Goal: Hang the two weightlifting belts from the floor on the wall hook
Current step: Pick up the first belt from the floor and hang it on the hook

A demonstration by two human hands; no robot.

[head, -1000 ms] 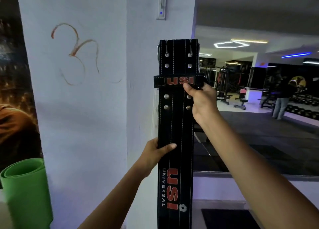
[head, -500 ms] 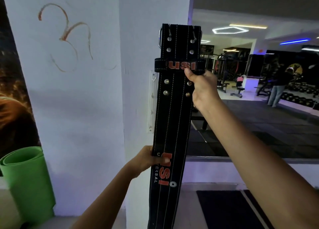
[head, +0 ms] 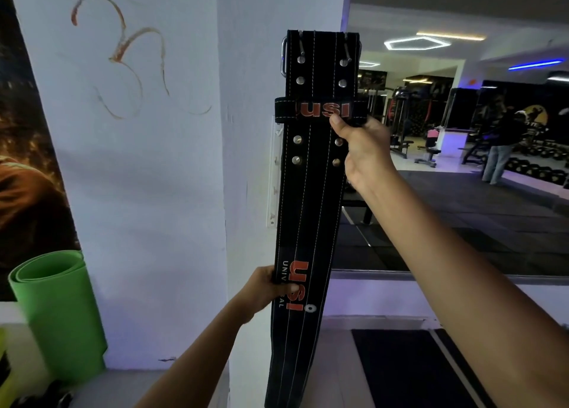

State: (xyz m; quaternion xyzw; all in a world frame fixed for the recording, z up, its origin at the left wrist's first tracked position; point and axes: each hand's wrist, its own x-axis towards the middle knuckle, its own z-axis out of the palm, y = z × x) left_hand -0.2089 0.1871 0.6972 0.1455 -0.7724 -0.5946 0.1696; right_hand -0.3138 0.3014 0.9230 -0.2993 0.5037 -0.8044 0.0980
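Note:
A black weightlifting belt point(head: 311, 192) with red USI lettering and metal rivets hangs upright in front of the white pillar. My right hand point(head: 360, 149) grips its right edge just under the loop with the red letters. My left hand point(head: 268, 290) pinches its left edge lower down, at the red logo. The steel buckle point(head: 284, 56) shows at the belt's top left. A white hook rack point(head: 272, 173) is fixed to the pillar, mostly hidden behind the belt. A second belt is not in view.
A rolled green mat point(head: 55, 315) stands at the lower left against the pillar. A large mirror point(head: 462, 161) at right shows the gym floor, machines and a standing person point(head: 498, 149). A dark floor mat point(head: 400, 370) lies below it.
The belt has stayed upright against the pillar while the view shifted slightly. My left hand slid lower along the belt's left edge, down to the logo.

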